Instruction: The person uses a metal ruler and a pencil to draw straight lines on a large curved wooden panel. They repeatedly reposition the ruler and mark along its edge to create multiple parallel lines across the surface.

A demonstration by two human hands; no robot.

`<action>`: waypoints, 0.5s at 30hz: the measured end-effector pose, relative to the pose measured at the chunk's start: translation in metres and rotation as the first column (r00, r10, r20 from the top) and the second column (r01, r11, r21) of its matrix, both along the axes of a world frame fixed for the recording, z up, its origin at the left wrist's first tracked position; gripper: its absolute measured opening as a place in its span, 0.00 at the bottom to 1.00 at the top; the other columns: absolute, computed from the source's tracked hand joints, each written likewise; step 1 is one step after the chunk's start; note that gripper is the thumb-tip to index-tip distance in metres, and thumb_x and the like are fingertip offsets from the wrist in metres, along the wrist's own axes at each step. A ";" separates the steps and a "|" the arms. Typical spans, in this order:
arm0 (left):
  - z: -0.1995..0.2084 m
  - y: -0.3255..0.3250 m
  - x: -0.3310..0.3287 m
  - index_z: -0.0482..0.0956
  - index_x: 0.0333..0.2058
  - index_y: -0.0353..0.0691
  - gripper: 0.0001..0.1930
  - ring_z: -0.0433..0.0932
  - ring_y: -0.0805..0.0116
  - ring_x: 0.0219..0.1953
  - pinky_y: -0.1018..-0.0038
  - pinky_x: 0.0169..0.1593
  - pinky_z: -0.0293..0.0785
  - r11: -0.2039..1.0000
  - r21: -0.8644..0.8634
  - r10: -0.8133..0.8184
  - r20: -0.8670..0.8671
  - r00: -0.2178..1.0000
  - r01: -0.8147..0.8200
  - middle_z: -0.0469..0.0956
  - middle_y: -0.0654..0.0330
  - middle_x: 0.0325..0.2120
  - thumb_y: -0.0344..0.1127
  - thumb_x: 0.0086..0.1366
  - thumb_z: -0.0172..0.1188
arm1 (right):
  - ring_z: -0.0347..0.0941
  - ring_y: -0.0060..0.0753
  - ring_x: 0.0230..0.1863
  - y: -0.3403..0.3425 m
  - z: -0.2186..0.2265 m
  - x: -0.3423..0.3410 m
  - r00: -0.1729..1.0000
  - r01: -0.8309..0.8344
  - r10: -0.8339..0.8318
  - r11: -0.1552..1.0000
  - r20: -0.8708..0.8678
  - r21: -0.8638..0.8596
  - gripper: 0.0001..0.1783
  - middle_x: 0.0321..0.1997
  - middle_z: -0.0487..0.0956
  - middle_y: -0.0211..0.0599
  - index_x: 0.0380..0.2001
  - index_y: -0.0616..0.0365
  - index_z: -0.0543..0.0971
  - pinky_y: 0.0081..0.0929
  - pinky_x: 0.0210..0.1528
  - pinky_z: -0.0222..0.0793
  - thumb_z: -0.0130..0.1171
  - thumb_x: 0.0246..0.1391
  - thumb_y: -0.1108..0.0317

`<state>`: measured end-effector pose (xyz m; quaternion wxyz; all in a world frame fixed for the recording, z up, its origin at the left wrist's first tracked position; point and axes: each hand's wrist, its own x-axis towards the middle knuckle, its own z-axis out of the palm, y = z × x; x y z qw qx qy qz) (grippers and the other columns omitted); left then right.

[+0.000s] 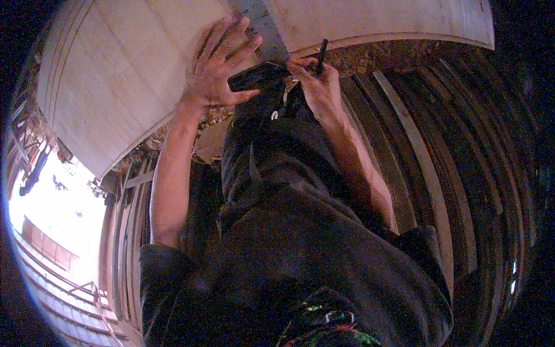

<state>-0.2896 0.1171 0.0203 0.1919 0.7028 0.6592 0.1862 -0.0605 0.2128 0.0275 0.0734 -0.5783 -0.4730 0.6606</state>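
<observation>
My left hand is open with its fingers spread, over or against the large pale board on the left. My right hand is closed around a slim dark pen-like stick that points upward from it. The right thumb and forefinger come together at the lower left corner of a second pale board. Between the two boards runs a bluish-grey strip. A dark shape lies between my hands; I cannot make out what it is.
Long wooden strips stretch along the right side. Brown shavings or debris lie beneath the boards' edges. At the left is a bright opening, with corrugated sheeting below it. My dark-clothed legs are under my hands.
</observation>
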 end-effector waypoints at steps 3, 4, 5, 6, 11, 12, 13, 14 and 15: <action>-0.003 0.001 -0.004 0.64 0.70 0.65 0.50 0.50 0.50 0.75 0.49 0.75 0.43 1.000 0.003 -0.017 0.002 1.000 0.017 0.52 0.62 0.74 0.70 0.47 0.66 | 0.76 0.20 0.35 0.000 -0.002 -0.004 1.000 0.012 -0.012 1.000 -0.008 0.008 0.10 0.33 0.83 0.28 0.34 0.60 0.85 0.23 0.41 0.69 0.69 0.57 0.64; -0.005 0.001 -0.005 0.63 0.70 0.64 0.50 0.49 0.49 0.75 0.49 0.75 0.43 1.000 -0.004 -0.027 -0.005 1.000 0.027 0.52 0.60 0.75 0.71 0.48 0.66 | 0.76 0.20 0.35 0.000 -0.005 -0.003 1.000 0.005 -0.005 1.000 -0.008 0.004 0.10 0.32 0.83 0.28 0.34 0.60 0.85 0.23 0.41 0.69 0.69 0.57 0.64; -0.005 0.001 -0.004 0.62 0.71 0.64 0.51 0.48 0.48 0.76 0.48 0.75 0.43 0.999 -0.011 -0.037 -0.009 0.999 0.037 0.51 0.59 0.75 0.71 0.48 0.66 | 0.76 0.20 0.35 0.001 -0.006 0.000 1.000 -0.002 0.002 1.000 -0.006 0.000 0.10 0.32 0.84 0.28 0.34 0.60 0.85 0.23 0.41 0.69 0.69 0.57 0.63; -0.005 0.002 -0.002 0.62 0.70 0.64 0.51 0.48 0.48 0.76 0.48 0.75 0.43 0.999 -0.010 -0.036 -0.008 0.999 0.036 0.51 0.59 0.75 0.71 0.48 0.66 | 0.76 0.20 0.34 0.001 -0.007 0.002 1.000 -0.009 0.009 1.000 -0.005 -0.005 0.11 0.32 0.84 0.29 0.35 0.60 0.85 0.23 0.40 0.70 0.69 0.57 0.63; -0.002 0.004 0.000 0.62 0.71 0.65 0.51 0.48 0.47 0.75 0.48 0.75 0.44 0.999 -0.007 -0.035 0.000 0.999 0.035 0.51 0.59 0.75 0.71 0.48 0.66 | 0.76 0.20 0.34 0.002 -0.002 0.002 1.000 0.012 -0.012 1.000 -0.020 0.000 0.11 0.32 0.84 0.28 0.34 0.60 0.85 0.23 0.40 0.70 0.69 0.57 0.63; -0.001 0.004 0.002 0.63 0.70 0.65 0.51 0.50 0.48 0.75 0.48 0.75 0.45 1.000 0.004 -0.021 0.010 1.000 0.021 0.53 0.60 0.74 0.69 0.46 0.68 | 0.76 0.20 0.35 0.002 -0.003 0.003 0.999 0.024 -0.024 1.000 -0.021 -0.015 0.11 0.32 0.84 0.28 0.34 0.60 0.85 0.23 0.40 0.70 0.70 0.57 0.63; 0.001 0.006 0.003 0.64 0.69 0.65 0.51 0.52 0.49 0.74 0.49 0.75 0.46 1.000 0.016 -0.008 0.020 1.000 0.008 0.54 0.61 0.74 0.66 0.44 0.70 | 0.75 0.20 0.35 0.001 -0.005 0.004 0.999 0.033 -0.033 0.999 -0.035 -0.003 0.11 0.32 0.84 0.28 0.34 0.60 0.85 0.23 0.41 0.69 0.70 0.57 0.63; 0.001 0.007 0.005 0.66 0.69 0.65 0.51 0.54 0.50 0.74 0.50 0.75 0.47 1.000 0.026 0.004 0.032 0.999 -0.005 0.55 0.62 0.73 0.64 0.43 0.71 | 0.75 0.20 0.35 0.000 -0.008 0.004 0.998 0.044 -0.044 0.999 -0.048 0.009 0.11 0.33 0.84 0.28 0.34 0.60 0.85 0.23 0.41 0.69 0.70 0.56 0.63; 0.002 0.007 0.005 0.66 0.69 0.65 0.51 0.54 0.50 0.74 0.50 0.75 0.47 1.000 0.020 0.004 0.036 0.999 -0.005 0.56 0.62 0.73 0.64 0.43 0.71 | 0.75 0.20 0.35 0.000 -0.009 0.005 0.997 0.056 -0.054 0.998 -0.061 0.021 0.11 0.33 0.84 0.28 0.34 0.60 0.85 0.23 0.41 0.69 0.70 0.56 0.63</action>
